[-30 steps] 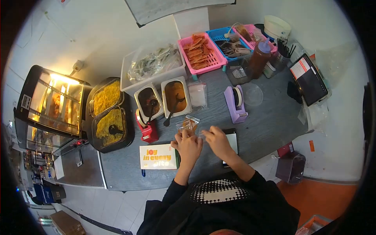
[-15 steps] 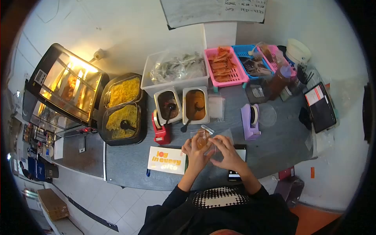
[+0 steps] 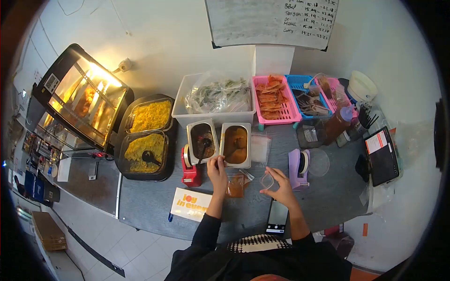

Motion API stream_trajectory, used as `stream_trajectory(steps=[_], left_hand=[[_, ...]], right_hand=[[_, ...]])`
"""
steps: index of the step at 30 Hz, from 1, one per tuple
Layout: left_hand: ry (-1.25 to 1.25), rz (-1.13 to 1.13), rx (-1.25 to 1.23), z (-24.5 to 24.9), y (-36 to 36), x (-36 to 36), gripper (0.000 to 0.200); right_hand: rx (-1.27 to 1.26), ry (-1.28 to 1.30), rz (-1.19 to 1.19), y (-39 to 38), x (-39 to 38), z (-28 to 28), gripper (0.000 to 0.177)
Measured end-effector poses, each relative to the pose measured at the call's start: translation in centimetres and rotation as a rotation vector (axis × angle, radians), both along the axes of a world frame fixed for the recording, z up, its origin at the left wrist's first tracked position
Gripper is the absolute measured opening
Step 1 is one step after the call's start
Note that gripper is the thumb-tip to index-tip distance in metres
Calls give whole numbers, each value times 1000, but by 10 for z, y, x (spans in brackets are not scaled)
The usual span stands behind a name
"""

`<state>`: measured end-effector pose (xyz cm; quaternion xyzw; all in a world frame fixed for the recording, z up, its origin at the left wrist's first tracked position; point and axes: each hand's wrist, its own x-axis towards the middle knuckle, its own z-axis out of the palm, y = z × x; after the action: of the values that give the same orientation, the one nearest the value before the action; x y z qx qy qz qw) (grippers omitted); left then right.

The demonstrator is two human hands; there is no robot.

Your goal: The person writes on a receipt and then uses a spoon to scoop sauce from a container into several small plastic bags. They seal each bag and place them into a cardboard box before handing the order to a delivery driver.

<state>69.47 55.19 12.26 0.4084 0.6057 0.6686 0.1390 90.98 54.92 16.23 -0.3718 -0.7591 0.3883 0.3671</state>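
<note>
My left hand [image 3: 217,177] is closed round the black handle of a ladle at the near edge of the right metal pan [image 3: 243,161], which holds brown sauce [image 3: 236,143]. The ladle's bowl is hard to make out in the sauce. My right hand [image 3: 280,188] pinches a small, clear plastic bag [image 3: 266,181], its mouth rounded open, between thumb and fingers. Between my hands, a small clear bag of orange-brown sauce [image 3: 236,186] lies on the grey table [image 3: 248,213]. A second metal pan [image 3: 202,140] on the left has its own black ladle [image 3: 205,146] in dark sauce.
Red [image 3: 191,171] and purple [image 3: 297,168] tape dispensers flank the work area. A printed card [image 3: 190,204] and a phone [image 3: 277,216] lie nearby. Behind stand trays of yellow food [image 3: 149,117], a clear bin [image 3: 180,100], and a pink basket [image 3: 291,110]. A tablet [image 3: 382,157] stands right.
The sauce bag that was in my hands now lies on the table. My left hand has moved up to the ladle; my right hand holds a clear bag apart from it.
</note>
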Motion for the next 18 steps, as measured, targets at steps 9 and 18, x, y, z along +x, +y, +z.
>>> stream_trajectory(steps=[9,18], left_hand=[[-346,-38,6,-16,6,8,18],[-1119,165,260,-26,-11,6,20]], right_hand=[[-46,-63,-112,0,10,-16,62],[-20,47,-148,25,1,-34,59]])
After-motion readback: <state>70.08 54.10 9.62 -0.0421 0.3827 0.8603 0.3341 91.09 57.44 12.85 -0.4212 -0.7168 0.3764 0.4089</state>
